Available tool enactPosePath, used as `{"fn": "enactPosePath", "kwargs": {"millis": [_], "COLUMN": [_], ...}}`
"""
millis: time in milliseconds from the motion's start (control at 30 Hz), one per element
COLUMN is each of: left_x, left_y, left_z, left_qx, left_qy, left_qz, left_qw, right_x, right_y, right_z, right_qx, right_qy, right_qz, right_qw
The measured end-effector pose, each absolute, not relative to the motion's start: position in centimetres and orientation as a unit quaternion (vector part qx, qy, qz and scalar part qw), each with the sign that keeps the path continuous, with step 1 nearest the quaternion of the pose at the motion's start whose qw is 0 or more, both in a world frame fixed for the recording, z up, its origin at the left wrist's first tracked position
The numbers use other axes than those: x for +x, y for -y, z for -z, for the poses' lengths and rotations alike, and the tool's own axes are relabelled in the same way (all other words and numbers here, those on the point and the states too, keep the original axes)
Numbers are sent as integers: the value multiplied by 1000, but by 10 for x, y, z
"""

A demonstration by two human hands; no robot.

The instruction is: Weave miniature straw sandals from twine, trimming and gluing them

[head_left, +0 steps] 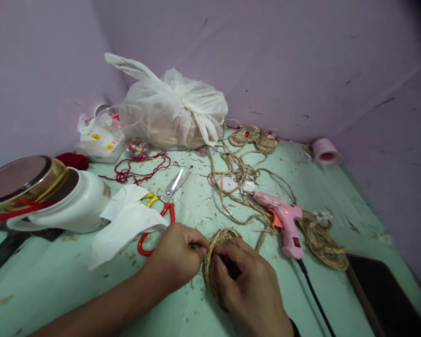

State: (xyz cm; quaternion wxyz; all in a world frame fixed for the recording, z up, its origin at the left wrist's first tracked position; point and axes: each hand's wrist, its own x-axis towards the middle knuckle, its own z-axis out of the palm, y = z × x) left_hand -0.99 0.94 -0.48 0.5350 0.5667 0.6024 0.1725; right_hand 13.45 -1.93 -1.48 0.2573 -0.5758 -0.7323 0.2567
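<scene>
My left hand (177, 260) and my right hand (247, 283) meet at the near middle of the green table, both closed on a round coil of jute rope (215, 248) stood on its edge. The left fingers pinch the coil's left rim. The right fingers curl around its right side and hide part of it. A loose tail of the same rope (238, 180) runs from the coil up the table in tangled loops.
A pink glue gun (284, 220) with black cord lies right of my hands, beside a jute bundle (323, 241). Red-handled scissors (163, 206), white tissue (124, 222), a white jar (73, 201), red string (140, 168), a tied plastic bag (175, 110), pink tape (324, 150) and a dark tablet (386, 295) surround them.
</scene>
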Motion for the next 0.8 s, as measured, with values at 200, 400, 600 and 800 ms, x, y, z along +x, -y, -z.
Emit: {"fn": "enactPosePath", "kwargs": {"millis": [200, 400, 600, 800], "left_x": [-8, -7, -7, -6], "left_y": [-8, 0, 0, -3], "left_z": [4, 6, 9, 9], "left_qx": [593, 670, 744, 749], "left_qy": [-596, -590, -593, -601], "left_qz": [-163, -146, -72, -69], "left_qw": [517, 426, 299, 272], "right_x": [129, 130, 128, 131], "right_y": [20, 19, 21, 25], "right_z": [10, 8, 12, 17], "right_qx": [-612, -622, -620, -597], "right_qy": [715, 708, 710, 700], "right_qz": [-257, -276, -261, -281], "right_qw": [219, 190, 207, 275]}}
